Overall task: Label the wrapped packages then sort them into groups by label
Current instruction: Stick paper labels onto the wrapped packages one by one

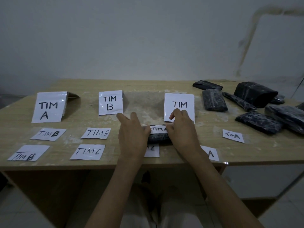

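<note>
Wooden desk by a bare wall. Hands close together near the front edge: left hand & right hand each clamp an end of a black wrapped package, pinning its "TIM A" label. Other pkgs heaped far right.

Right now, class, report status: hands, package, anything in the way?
Left hand holds wrapped package at its end. Right hand pinches TIM A label on top. Loose slip lies just nearside; TIM A sign stands far left.
</note>
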